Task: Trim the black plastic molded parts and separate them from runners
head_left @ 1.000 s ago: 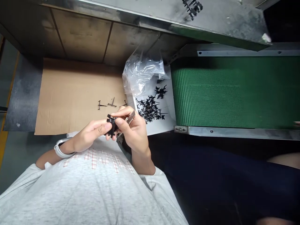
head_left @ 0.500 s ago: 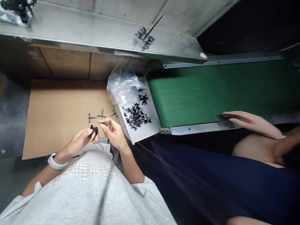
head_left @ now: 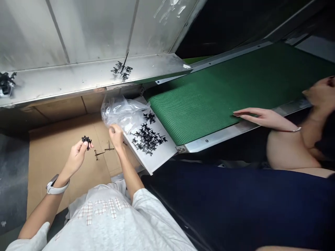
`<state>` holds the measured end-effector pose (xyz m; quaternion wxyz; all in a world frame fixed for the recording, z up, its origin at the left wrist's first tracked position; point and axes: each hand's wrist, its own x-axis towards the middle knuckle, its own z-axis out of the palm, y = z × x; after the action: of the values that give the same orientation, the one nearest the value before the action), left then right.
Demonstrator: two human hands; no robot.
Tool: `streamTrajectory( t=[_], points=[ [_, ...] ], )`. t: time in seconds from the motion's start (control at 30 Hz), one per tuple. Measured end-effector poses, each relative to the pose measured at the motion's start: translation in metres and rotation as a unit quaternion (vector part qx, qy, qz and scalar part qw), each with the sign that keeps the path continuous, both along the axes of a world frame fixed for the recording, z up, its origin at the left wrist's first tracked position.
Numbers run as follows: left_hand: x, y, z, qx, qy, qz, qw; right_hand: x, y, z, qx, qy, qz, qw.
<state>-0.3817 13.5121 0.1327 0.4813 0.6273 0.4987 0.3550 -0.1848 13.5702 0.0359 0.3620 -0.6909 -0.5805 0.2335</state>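
My left hand [head_left: 76,156] is raised over the cardboard sheet [head_left: 52,153] and pinches a small black plastic part [head_left: 86,141] between its fingertips. A white watch sits on that wrist. My right hand [head_left: 116,136] is closed, apart from the left, beside the white tray [head_left: 159,157] that holds a pile of black plastic parts [head_left: 147,136]. In the earlier frames it held a small metal tool, which is hidden now. A crumpled clear plastic bag [head_left: 119,110] lies at the tray's far end, just above my right hand.
A few thin black sprue pieces [head_left: 101,152] lie on the cardboard. A green conveyor belt [head_left: 214,94] runs to the right; another person's hand [head_left: 259,116] rests on its near edge. More black parts [head_left: 121,68] sit on the steel shelf [head_left: 78,78] above.
My hands have separated: the left moved left and up with the black part, the right moved toward the tray. The view tilted up and another person's hand came to the belt.
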Motion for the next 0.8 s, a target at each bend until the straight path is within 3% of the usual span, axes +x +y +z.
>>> streamTrajectory(
  t=[0.07, 0.1, 0.17, 0.3, 0.4, 0.5, 0.57, 0.67, 0.8],
  points=[
    [0.010, 0.021, 0.012, 0.096, 0.092, -0.048, 0.990, -0.013, -0.009, -0.001, -0.012, -0.041, 0.123, 0.992],
    [0.020, 0.034, 0.015, 0.158, 0.162, -0.083, 0.970, -0.019, -0.013, -0.003, -0.024, -0.062, 0.172, 0.983],
    [0.043, 0.065, 0.011, 0.244, 0.325, -0.140, 0.903, -0.028, -0.020, -0.006, -0.051, -0.101, 0.240, 0.964],
    [0.073, 0.130, -0.031, 0.194, 0.402, -0.139, 0.884, -0.035, -0.033, -0.013, -0.086, -0.143, 0.309, 0.936],
    [0.057, 0.162, -0.070, 0.121, 0.450, -0.080, 0.881, -0.029, -0.044, -0.017, -0.086, -0.125, 0.320, 0.935],
    [0.021, 0.172, -0.102, 0.071, 0.476, -0.020, 0.876, -0.013, -0.051, -0.020, -0.058, -0.068, 0.280, 0.956],
    [-0.001, 0.166, -0.120, 0.052, 0.477, 0.007, 0.877, 0.002, -0.049, -0.023, -0.032, -0.025, 0.193, 0.980],
    [-0.022, 0.146, -0.145, 0.034, 0.462, 0.031, 0.886, 0.026, -0.037, -0.026, -0.013, 0.026, 0.044, 0.999],
    [-0.033, 0.114, -0.169, 0.027, 0.430, 0.047, 0.901, 0.050, -0.011, -0.017, -0.025, 0.073, -0.006, 0.997]
  ],
)
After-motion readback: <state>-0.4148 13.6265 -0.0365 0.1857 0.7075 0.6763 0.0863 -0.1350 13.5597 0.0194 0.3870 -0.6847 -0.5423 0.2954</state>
